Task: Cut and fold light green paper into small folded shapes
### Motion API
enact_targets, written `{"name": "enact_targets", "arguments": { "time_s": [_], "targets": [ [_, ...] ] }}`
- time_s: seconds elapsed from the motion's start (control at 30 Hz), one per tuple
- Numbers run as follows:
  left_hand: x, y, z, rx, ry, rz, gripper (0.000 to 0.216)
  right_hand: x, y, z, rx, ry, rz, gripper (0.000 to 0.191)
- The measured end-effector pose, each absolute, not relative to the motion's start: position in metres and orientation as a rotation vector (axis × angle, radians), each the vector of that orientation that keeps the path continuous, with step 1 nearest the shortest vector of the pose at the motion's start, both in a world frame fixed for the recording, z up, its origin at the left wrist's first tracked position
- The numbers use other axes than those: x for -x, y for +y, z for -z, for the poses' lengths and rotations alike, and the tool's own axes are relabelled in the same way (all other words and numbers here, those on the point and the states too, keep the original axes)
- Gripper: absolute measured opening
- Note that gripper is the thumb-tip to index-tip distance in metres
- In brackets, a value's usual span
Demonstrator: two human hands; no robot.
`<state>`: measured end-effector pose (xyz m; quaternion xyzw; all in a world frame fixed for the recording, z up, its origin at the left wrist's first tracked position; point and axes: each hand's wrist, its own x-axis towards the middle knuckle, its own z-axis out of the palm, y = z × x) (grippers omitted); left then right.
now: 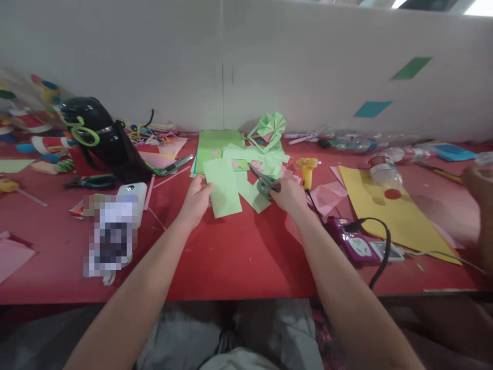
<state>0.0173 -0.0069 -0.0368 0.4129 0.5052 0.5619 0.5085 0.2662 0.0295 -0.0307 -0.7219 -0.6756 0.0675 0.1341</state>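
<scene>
My left hand pinches the left edge of a light green paper sheet lying on the red table. My right hand is closed round the grey-green handles of a pair of scissors, whose blades point up and left over the green paper. More cut green pieces are scattered just behind, and a folded green paper fan shape stands at the back by the white wall.
A yellow glue gun, yellow sheet, plastic bottle and purple power strip with black cable lie right. A black bag, white device and pink paper sit left. Another person's hand shows at far right.
</scene>
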Motion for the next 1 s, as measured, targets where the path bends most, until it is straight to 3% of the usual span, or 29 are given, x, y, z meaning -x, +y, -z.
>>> {"name": "enact_targets", "arguments": {
  "time_s": [0.13,0.2,0.3,0.37,0.7,1.0],
  "targets": [
    [-0.021,-0.011,0.031,-0.942,1.157,-1.301,0.057,-0.273,0.036,0.018,2.028,-1.958,-0.366,0.005],
    [-0.02,-0.011,0.03,-0.972,1.146,-1.323,0.066,-0.277,0.033,0.014,1.832,-1.815,-0.699,0.006],
    [-0.018,-0.007,0.029,-0.981,1.146,-1.413,0.066,-0.276,0.019,0.01,1.418,-1.395,-1.268,0.01],
    [-0.017,-0.004,0.024,-0.976,1.109,-1.482,0.058,-0.272,0.008,0.01,1.244,-1.243,-1.441,0.02],
    [-0.022,0.019,-0.005,-0.892,0.897,-1.476,0.024,-0.253,-0.023,0.016,1.102,-1.391,-1.498,0.03],
    [-0.016,0.014,0.007,-1.008,0.824,-1.51,0.028,-0.247,-0.05,0.017,1.158,-1.581,-1.379,0.042]
  ]
}}
